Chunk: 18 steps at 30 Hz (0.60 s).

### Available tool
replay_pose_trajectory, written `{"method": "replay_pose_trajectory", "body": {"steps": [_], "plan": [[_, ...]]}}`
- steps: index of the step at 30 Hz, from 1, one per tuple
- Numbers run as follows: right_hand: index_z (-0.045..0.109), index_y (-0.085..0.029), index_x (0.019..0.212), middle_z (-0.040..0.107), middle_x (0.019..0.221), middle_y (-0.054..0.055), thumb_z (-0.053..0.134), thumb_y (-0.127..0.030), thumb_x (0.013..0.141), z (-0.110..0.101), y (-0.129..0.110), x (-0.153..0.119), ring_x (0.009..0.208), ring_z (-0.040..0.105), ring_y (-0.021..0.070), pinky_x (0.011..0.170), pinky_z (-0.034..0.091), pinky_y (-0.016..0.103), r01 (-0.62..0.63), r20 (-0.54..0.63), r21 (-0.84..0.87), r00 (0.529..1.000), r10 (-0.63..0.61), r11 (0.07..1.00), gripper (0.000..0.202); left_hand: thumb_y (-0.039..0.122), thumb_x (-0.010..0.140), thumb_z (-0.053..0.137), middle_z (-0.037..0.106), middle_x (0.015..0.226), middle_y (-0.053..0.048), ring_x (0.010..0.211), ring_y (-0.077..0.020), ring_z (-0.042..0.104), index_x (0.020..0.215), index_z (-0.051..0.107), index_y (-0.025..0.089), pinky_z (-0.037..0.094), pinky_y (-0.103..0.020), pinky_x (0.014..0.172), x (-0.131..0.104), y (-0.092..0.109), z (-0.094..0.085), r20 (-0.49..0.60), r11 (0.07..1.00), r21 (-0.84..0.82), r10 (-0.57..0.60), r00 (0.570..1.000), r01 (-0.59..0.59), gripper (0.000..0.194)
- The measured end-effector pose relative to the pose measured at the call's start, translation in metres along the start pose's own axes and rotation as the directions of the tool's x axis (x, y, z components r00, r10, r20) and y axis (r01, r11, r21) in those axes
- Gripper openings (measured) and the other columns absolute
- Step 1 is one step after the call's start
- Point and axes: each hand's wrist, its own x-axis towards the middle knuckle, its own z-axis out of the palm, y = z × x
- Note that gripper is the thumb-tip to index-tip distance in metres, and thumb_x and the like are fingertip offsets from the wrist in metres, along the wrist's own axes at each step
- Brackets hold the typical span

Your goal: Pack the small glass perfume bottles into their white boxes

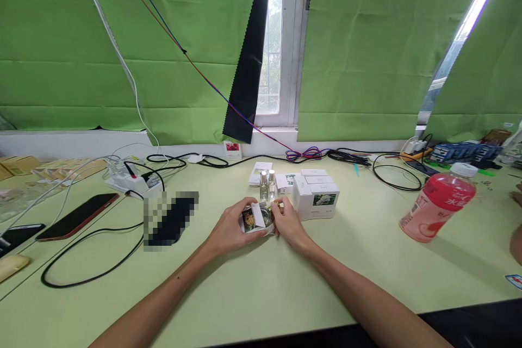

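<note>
My left hand [233, 227] is wrapped round a small white box [252, 218] with a yellow flower picture, its flap raised. Against the right side of that box, my right hand [289, 223] has its fingers closed on a small gold-coloured item [277, 205], partly hidden by the fingers. Two clear glass vials with silvery caps [268, 186] stand upright just behind the hands. To the right, white boxes with a white flower picture [318, 198] are grouped together. Behind the vials lie a white flat box [261, 171] and another small white box [286, 181].
A pink drink bottle [438, 204] stands at the right; part of another person's hand [517, 228] shows at the right edge. Phones [77, 217], a power strip [132, 182] and cables lie at the left. More black cables [348, 156] run along the back.
</note>
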Motion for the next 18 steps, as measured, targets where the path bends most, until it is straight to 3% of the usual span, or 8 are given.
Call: {"method": "replay_pose_trajectory", "body": {"steps": [18], "plan": [[0.041, -0.026, 0.094, 0.057, 0.063, -0.007, 0.046, -0.038, 0.098, -0.0010, -0.0023, -0.0010, 0.039, 0.054, 0.0139, 0.037, 0.041, 0.025, -0.024, 0.029, 0.043, 0.999, 0.023, 0.999, 0.014, 0.051, 0.071, 0.078, 0.072, 0.100, -0.002, 0.081, -0.0198, 0.066, 0.117, 0.059, 0.024, 0.050, -0.030, 0.070, 0.0010, 0.0045, 0.0020, -0.044, 0.999, 0.020, -0.044, 0.998, 0.045, 0.057]]}}
